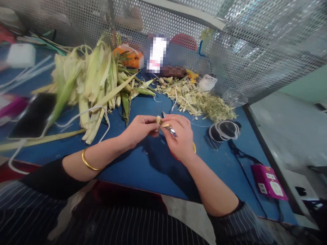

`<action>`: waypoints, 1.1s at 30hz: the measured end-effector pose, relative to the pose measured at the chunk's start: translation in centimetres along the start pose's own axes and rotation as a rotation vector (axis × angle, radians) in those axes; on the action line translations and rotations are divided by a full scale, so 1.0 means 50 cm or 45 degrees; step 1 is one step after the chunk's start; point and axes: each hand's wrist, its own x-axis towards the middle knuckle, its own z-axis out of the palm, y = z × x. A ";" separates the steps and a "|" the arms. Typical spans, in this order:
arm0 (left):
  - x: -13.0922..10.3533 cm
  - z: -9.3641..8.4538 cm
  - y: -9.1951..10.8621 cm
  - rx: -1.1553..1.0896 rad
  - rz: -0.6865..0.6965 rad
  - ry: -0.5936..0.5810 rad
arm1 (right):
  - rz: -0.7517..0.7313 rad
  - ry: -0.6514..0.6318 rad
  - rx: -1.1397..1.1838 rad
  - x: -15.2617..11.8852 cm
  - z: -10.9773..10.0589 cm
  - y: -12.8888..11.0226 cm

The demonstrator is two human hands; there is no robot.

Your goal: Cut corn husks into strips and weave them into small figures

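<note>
Over the middle of the blue table, my left hand (141, 129) pinches a small pale piece (158, 119), which looks like folded corn husk, between thumb and fingers. My right hand (180, 134) meets it from the right, its fingers curled round a shiny metal hand tool (173, 131). Bits of red and yellow, apparently the tool's handles, show under the palm; its exact kind is mostly hidden. The fingertips of both hands nearly touch at the pale piece. Behind my left hand lies a large heap of pale green corn husks (96, 76).
Husk scraps (191, 96) are piled at the back right before a perforated metal screen (168, 14). A lit phone (158, 53) stands by an orange packet (131, 56). A wire-wrapped black spool (224, 131) and magenta box (269, 181) are right; a dark tablet-like device (33, 115) is left.
</note>
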 end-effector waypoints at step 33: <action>0.009 0.000 -0.010 -0.147 -0.087 0.042 | -0.247 0.276 -0.555 -0.003 0.003 0.010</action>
